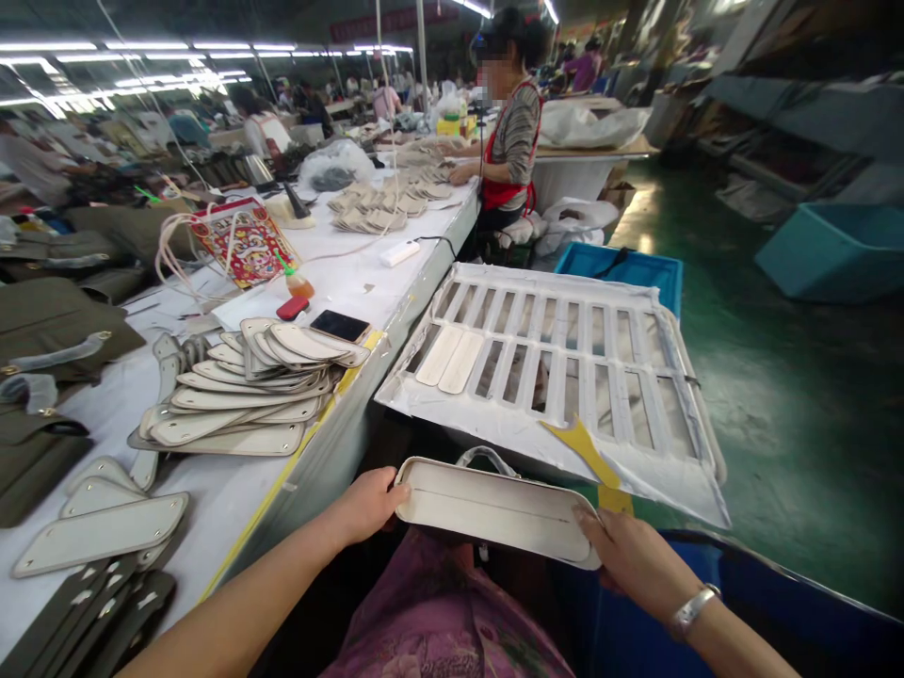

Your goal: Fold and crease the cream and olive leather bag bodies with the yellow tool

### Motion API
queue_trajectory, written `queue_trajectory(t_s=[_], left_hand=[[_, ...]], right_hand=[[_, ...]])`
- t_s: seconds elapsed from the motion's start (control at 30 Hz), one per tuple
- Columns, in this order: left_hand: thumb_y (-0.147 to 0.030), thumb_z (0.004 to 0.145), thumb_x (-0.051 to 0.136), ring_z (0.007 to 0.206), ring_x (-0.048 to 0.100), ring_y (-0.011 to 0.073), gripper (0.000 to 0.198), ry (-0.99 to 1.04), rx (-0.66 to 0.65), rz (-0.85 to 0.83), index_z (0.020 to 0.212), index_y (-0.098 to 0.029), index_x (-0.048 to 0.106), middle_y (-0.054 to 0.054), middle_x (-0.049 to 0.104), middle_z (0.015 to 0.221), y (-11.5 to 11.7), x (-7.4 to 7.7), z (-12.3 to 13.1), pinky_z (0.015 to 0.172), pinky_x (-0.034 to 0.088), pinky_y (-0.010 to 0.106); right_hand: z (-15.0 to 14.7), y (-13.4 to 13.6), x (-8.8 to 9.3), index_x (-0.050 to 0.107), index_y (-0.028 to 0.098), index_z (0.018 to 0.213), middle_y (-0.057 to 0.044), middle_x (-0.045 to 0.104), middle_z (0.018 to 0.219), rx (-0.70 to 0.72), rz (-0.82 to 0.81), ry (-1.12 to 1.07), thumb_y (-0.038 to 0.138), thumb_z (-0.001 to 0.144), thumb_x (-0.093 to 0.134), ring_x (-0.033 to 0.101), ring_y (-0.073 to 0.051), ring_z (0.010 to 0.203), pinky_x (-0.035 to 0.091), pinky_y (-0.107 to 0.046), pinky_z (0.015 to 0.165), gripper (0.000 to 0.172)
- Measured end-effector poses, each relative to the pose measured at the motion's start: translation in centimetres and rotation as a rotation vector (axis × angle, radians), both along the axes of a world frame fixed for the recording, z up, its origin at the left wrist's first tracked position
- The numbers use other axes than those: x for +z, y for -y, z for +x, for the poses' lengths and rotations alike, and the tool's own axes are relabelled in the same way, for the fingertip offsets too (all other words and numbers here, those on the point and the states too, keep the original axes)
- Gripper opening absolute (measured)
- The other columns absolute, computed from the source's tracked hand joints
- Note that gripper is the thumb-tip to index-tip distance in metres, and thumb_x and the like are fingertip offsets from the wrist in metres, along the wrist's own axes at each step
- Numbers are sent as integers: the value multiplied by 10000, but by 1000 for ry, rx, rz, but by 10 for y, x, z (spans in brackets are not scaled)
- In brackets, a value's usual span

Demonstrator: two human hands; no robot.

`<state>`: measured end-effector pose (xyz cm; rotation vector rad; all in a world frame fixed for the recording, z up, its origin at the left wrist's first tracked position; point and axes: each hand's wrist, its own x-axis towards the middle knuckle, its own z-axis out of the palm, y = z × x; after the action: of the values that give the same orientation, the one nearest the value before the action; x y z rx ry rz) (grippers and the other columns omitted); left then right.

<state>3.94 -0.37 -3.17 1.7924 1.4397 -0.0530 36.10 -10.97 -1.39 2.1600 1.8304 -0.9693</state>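
Purple patterned garment [452,626] at the bottom edge, between two bare forearms [282,584]. Just beyond, held up in front: one long cream piece [494,508] with rounded ends, a dark line along its face and a clear-wrapped handle [494,457] at its far edge. Perhaps part of a bag, though too shadowed underneath to be sure. Gripped at one end by the left hand [374,504], thumb on the face. Gripped likewise at the other end by the right hand [621,541], above a silver bracelet [696,610]. Sloping slightly down toward the right.

Farther on, a white slotted rack [508,419], bearing two cream panels [462,363] side by side near its left edge, plus a forked yellow strip [589,452] across its near edge. At lower right, a blue bin [763,603].

To the left, a white table [339,268], with a loose stack of pale panels [247,400] beside yellow tape [311,428]. Just behind the stack, a phone [340,326]. Nearer, a smaller pale pile [105,532] and dark pieces [91,612]. At far left, olive bags [56,330]. Farther along the table, beige pieces [381,202] in piles, near a person in a red apron [512,132].
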Motion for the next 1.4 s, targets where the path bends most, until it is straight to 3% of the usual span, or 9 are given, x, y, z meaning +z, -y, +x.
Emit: queue_trajectory(t_s=[0.1,0.3,0.53,0.77,0.97,1.03,1.17,1.23,1.4], left_hand=[[-335,802,413,704,551,184,234,-58,-64,69,629,-181,438,19,530,666,-4,5,1,649,428,290],[-307,851,301,641,561,161,271,-133,-156,141,681,-174,465,17,554,681,-5,8,1,577,413,262],[-216,808,340,739,536,192,199,-174,-277,298,663,-175,470,63,548,744,-11,13,7,677,379,296],[-200,806,353,722,517,179,172,-155,-297,316,660,-187,441,47,520,744,-9,10,9,669,372,286],[-238,801,382,736,512,173,158,-103,-219,263,656,-189,418,38,514,757,-6,6,7,696,390,289],[-306,835,349,723,521,166,217,-74,-181,227,664,-188,413,30,520,744,-4,4,2,679,408,278],[-505,890,147,719,559,157,461,318,184,-114,710,-182,422,17,555,716,4,2,-7,659,455,267],[-587,864,167,707,559,160,512,468,338,-255,690,-180,424,10,554,688,8,2,-8,656,459,273],[-504,845,338,640,512,161,416,112,44,-60,637,-172,477,4,534,628,6,4,-2,615,387,266]], right_hand=[[3,5,-3,563,133,713,-72,613,629,-16,32,-11,236,907,297,588,-139,535,386,-217,497,346],[-5,16,-13,586,92,733,-126,616,677,104,57,-16,127,791,449,572,-155,540,388,-241,503,154],[-16,23,-1,572,108,783,-123,650,692,-315,-159,-239,161,889,248,597,-145,501,409,-227,453,345],[-11,16,-1,572,115,691,-130,630,694,-8,56,130,102,835,312,626,-199,647,376,-256,533,298],[0,15,-14,490,152,618,-85,611,603,-193,-106,-150,181,888,229,574,-129,462,355,-214,450,376],[5,15,-18,497,152,623,-84,605,593,-157,-91,-152,203,883,259,564,-131,458,351,-216,442,356],[12,16,-27,540,155,665,-84,599,616,39,25,-79,208,828,380,565,-154,522,360,-233,464,234],[14,17,-30,540,161,654,-88,598,633,69,42,-73,207,820,384,566,-160,541,364,-240,470,233],[18,19,-34,539,173,649,-84,587,629,81,43,-89,226,821,375,568,-171,562,373,-247,478,244]])
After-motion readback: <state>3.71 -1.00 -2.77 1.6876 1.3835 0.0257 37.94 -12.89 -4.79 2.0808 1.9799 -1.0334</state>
